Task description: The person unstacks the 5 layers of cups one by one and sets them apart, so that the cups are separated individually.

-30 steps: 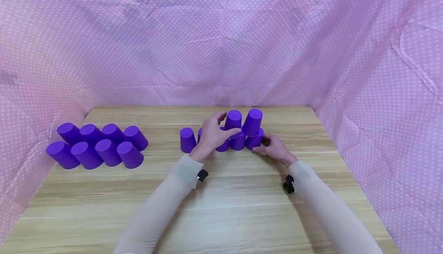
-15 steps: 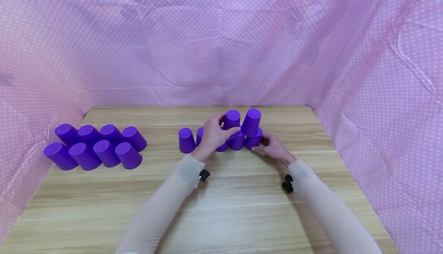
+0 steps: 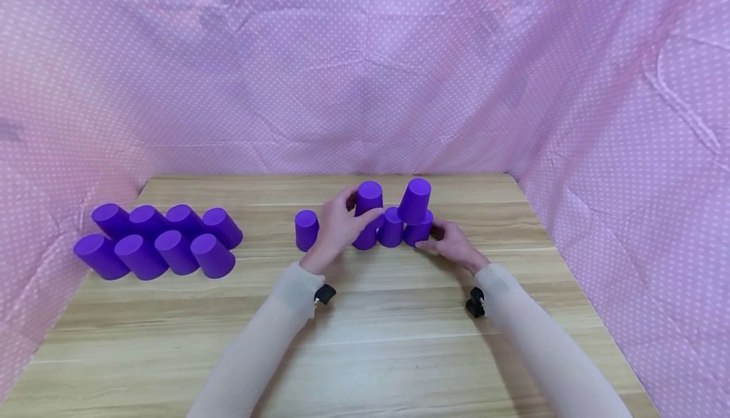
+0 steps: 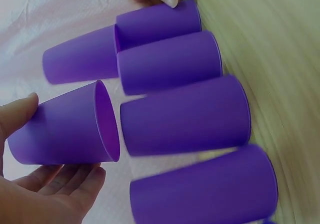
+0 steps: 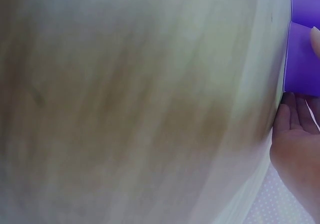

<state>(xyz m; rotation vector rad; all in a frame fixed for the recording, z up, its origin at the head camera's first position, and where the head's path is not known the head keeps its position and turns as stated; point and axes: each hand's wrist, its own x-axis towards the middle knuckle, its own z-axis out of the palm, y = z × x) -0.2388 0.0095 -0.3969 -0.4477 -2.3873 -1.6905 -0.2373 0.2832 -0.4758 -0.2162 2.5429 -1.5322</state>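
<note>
Purple cups stand upside down in a row on the wooden table, partly hidden behind my left hand [image 3: 335, 229]. That hand holds a purple cup [image 3: 369, 195], mouth down, between thumb and fingers. In the left wrist view, the held cup's rim [image 4: 107, 121] is slightly apart from the bases of the row cups [image 4: 185, 116]. One upper cup [image 3: 415, 202] rests on the right end of the row, bridging two cups. My right hand [image 3: 454, 246] grips the rightmost bottom cup [image 3: 416, 234], thumb in front and fingers at its far right side.
At the left of the wooden table [image 3: 365, 342] stand two rows of several upside-down purple cups [image 3: 141, 258]. Pink dotted cloth [image 3: 365, 88] hangs behind the table and along both sides.
My left hand has shifted left with its cup, away from the upper cup at the right, leaving a wider gap. The right hand stays on the end cup.
</note>
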